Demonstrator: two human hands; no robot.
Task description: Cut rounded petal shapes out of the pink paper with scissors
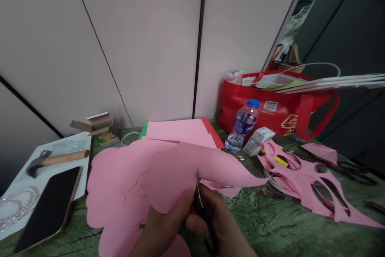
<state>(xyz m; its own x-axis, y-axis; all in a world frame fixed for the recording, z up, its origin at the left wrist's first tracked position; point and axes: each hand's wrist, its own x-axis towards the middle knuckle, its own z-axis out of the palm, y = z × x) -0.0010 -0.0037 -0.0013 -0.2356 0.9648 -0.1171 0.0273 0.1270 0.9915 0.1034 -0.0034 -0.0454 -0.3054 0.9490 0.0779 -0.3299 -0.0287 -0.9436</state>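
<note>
My left hand (pixel 165 223) is closed on a piece of pink paper (pixel 173 170), thumb on top near its lower edge. My right hand (pixel 221 219) grips black-handled scissors (pixel 208 225) whose blades point away from me. The blades meet the paper just right of my left thumb, with a curved strip reaching off to the right. Beneath and left of my hands lies a large pink paper shape (pixel 110 183) with scalloped edges; my left hand and the held paper hide part of it.
On the left are a phone (pixel 49 209), a hammer (pixel 60 158), clear tubing (pixel 18 209) and an opened small box (pixel 105 132). Coloured sheets (pixel 180 128) lie behind. Rightward are a water bottle (pixel 243 126), red bag (pixel 261 108), white carton (pixel 258 140) and pink paper offcuts (pixel 319 203).
</note>
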